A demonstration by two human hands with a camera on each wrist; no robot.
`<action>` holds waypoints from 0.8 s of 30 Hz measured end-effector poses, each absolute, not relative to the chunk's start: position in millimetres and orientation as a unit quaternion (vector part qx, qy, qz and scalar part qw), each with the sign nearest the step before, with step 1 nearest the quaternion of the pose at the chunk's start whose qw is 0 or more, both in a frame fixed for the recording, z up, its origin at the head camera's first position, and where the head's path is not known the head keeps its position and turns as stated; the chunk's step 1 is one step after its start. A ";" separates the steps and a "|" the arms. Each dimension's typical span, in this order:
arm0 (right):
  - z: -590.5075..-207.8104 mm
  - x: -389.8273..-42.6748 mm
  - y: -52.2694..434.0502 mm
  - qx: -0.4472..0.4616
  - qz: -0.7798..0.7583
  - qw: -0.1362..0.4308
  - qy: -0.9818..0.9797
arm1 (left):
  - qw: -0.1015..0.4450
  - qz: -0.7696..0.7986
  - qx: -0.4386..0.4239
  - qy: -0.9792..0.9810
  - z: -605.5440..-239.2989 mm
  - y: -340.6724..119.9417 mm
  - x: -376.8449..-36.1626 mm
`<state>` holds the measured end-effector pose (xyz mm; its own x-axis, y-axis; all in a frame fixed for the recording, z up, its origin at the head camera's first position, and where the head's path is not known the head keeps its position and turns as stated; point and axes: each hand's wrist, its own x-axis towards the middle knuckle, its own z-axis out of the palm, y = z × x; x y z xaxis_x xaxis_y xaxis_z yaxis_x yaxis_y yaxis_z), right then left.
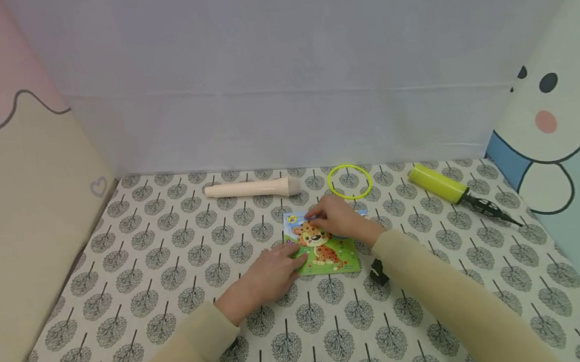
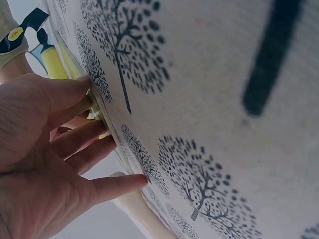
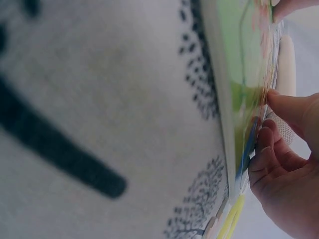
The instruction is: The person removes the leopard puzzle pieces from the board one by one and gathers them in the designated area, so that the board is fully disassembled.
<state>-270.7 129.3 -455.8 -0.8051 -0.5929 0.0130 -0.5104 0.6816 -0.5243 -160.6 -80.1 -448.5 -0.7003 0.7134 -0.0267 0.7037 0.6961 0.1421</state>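
Observation:
A square picture board (image 1: 326,248) showing a spotted cub on green lies flat on the tree-print cloth (image 1: 169,264), near the middle. My left hand (image 1: 292,263) lies on the cloth with its fingers straight, their tips against the board's near-left edge (image 2: 99,119). My right hand (image 1: 322,213) rests over the board's far end with its fingers curled. In the right wrist view the right hand (image 3: 266,124) has its thumb on the board's face (image 3: 239,59) and curled fingertips at the blue far edge. What lies under those fingers is hidden.
Behind the board lie a cream cylinder (image 1: 252,189) and a thin yellow ring (image 1: 349,181). A yellow hand pump (image 1: 447,185) with a black nozzle sits at the right. A small black object (image 1: 378,271) is by my right wrist. Soft panels wall three sides.

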 end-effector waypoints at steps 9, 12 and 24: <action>-455.6 -271.1 124.8 -0.259 -0.272 0.099 0.921 | 0.052 0.063 0.369 0.926 -447.8 -79.6 -159.3; -455.9 -271.0 123.9 -0.244 -0.290 0.105 0.920 | 0.054 0.067 0.367 0.926 -448.2 -79.8 -159.3; -455.8 -270.8 127.8 -0.204 -0.352 0.120 0.906 | 0.056 0.069 0.367 0.926 -448.5 -79.7 -159.7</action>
<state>-270.8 127.8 -455.8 -0.8877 -0.4546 -0.0733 -0.2861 0.6691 -0.6859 -159.7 -79.7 -448.5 -0.7242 0.6876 -0.0529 0.6720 0.7209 0.1695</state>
